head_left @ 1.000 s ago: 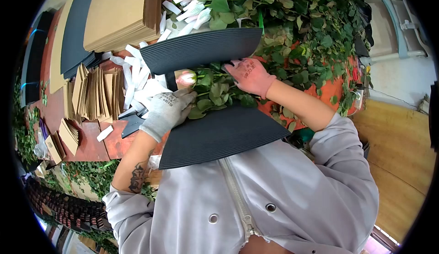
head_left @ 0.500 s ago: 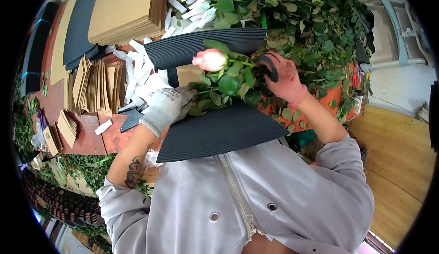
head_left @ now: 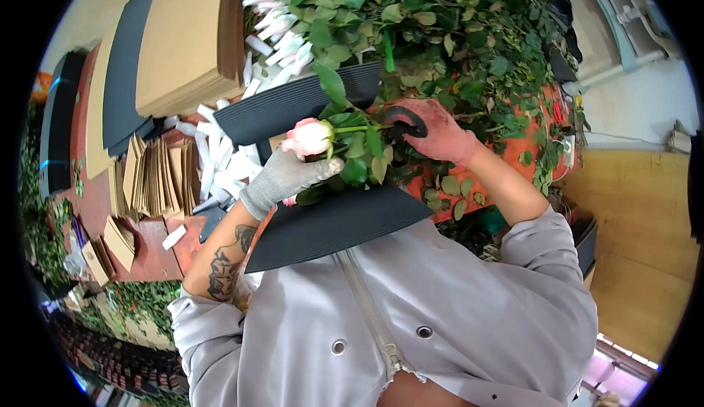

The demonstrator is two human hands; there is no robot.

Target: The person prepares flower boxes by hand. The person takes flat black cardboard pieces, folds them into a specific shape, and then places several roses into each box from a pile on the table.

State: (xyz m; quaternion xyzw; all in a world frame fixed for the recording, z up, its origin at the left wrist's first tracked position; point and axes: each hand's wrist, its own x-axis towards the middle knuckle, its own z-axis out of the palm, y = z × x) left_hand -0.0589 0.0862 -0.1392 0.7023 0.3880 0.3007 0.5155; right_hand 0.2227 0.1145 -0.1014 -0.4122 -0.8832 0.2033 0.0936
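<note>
A pale pink rose (head_left: 308,137) lies sideways above the leaves, its bloom to the left. My right hand (head_left: 429,128), in a pinkish-red glove with black fingers, is closed round its stem. My left hand (head_left: 290,177), in a grey glove, is just under the bloom with its visible fingers stretched to the right; some fingers are hidden behind the flower. Below that hand a bit of another pink bloom (head_left: 290,200) shows. A black ribbed sheet (head_left: 337,227) curves up against my jacket, and its far flap (head_left: 293,106) rises behind the rose.
A heap of leafy stems (head_left: 455,33) covers the back right of the red table (head_left: 158,249). White-sleeved blooms (head_left: 275,22) lie beside it. Left of these are a stack of brown cardboard sheets (head_left: 180,40), small folded cardboard pieces (head_left: 158,180) and loose white sleeves (head_left: 238,169).
The rose and my right hand have moved left and slightly down. My left hand has shifted to beneath the bloom, uncovering a second pink bloom below it. The view has tilted slightly.
</note>
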